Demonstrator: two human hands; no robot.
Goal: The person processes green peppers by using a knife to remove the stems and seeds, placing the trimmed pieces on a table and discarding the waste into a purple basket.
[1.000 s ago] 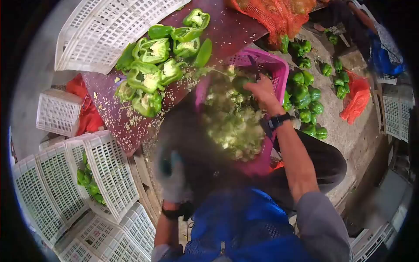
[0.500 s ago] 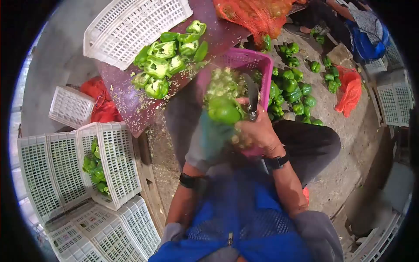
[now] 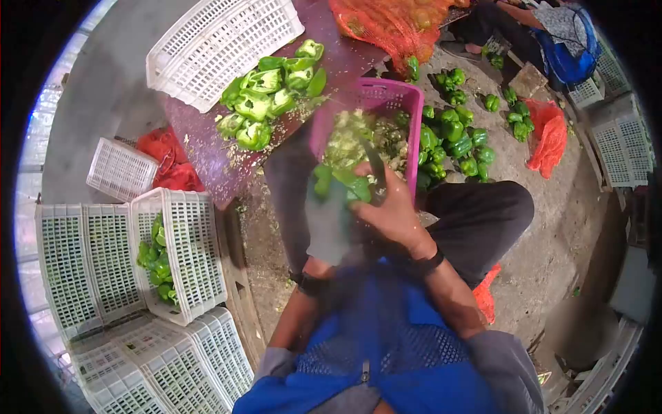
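A green pepper (image 3: 350, 183), split in parts, is between my two hands above the near side of a pink basket (image 3: 416, 138). My left hand (image 3: 327, 221), in a pale glove and blurred, is closed around its left part. My right hand (image 3: 394, 210) is closed on a knife (image 3: 376, 165), its dark curved blade pointing up, with thumb and fingers against the pepper's right side. Pale pepper cores and seeds (image 3: 365, 138) fill much of the basket.
Opened peppers (image 3: 262, 96) lie on a seed-strewn purple board (image 3: 200, 148) beside a white crate (image 3: 221, 48). Whole peppers (image 3: 455, 138) lie on the floor at right. More white crates (image 3: 86, 262) stand at left. Another person (image 3: 514, 21) is at top right.
The pepper, whole-looking before, is now split in parts. Both hands have moved slightly left, and the knife has shifted left with my right hand.
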